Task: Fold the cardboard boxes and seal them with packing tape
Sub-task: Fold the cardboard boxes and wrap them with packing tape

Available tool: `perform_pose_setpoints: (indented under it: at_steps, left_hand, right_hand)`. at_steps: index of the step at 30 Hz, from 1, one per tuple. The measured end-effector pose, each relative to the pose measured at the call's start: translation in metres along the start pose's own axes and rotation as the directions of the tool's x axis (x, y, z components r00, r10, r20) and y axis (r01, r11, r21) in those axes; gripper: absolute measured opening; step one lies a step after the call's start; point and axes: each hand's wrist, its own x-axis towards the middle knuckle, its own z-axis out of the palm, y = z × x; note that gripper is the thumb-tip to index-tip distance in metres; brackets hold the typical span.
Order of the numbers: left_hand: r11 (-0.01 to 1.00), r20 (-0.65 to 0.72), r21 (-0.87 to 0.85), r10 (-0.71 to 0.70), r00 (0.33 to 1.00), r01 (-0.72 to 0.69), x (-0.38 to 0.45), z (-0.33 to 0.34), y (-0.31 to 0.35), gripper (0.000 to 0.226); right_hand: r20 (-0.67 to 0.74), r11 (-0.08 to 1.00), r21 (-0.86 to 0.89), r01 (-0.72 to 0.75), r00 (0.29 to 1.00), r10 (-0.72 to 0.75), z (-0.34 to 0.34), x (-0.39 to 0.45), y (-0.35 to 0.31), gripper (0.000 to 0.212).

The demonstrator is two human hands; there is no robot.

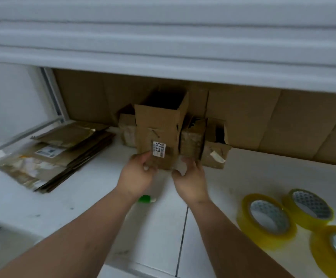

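Both hands work at the near lower end of one cardboard box (159,125), which stands on the white table (82,197) just past the fingertips, long axis upright, far end open and dark inside. A white label reading 0613 (159,149) sits on its near face, low down. Left hand (137,177): fingers curled in at the box's lower left corner, thumb up near the label; it appears to pinch the bottom edge or a flap there, though the exact contact is blurred. Right hand (190,180): fingers curled at the lower right corner, with something pale and glossy between them, possibly a strip of tape, cannot confirm. The box lies straight ahead of both hands, centred between them, neither hand plainly nearer. Judgement: the bottom end is being closed or taped; the move ahead turns on that lower edge, which runs left to right between the two grips, so any strip would go across it while the other hand steadies the tall body. Risk, as I read it: the upright box is narrow and may tip away. Behind it stand more small boxes (213,149) against a brown cardboard backing. A stack of flattened boxes (58,157) lies far left. Three yellow rolls of packing tape (267,215) rest near right, well apart from the hands. A small green object (145,198) shows under the left wrist.
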Motion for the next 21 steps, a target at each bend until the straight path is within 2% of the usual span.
perform_pose_setpoints:
  at_steps: [2,5,10,17,21]
  left_hand:
    - [0.994,-0.055,0.104,-0.023,0.998,0.029,-0.003,-0.027,-0.019,0.048]
    - [0.955,-0.068,0.277,-0.095,0.993,0.11,0.0,-0.07,-0.055,0.057]
    - [0.851,-0.074,0.496,-0.159,0.984,0.175,0.007,-0.134,-0.113,0.058]
    - [0.673,-0.016,0.738,-0.051,0.999,0.046,0.049,-0.212,-0.178,0.051]
    - [0.602,0.103,0.795,-0.02,0.994,-0.071,0.083,-0.237,-0.202,0.053]
  right_hand:
    - [0.079,0.995,-0.054,0.079,0.994,-0.074,0.025,-0.007,-0.017,0.05]
    - [0.187,0.987,-0.101,0.127,0.977,-0.106,0.062,-0.013,-0.038,0.053]
    - [0.285,0.964,-0.16,0.215,0.945,-0.163,0.131,-0.014,-0.077,0.059]
    - [0.28,0.939,-0.23,0.257,0.941,-0.189,0.224,0.005,-0.134,0.058]
    - [0.278,0.911,-0.323,0.255,0.946,-0.166,0.255,0.016,-0.149,0.058]
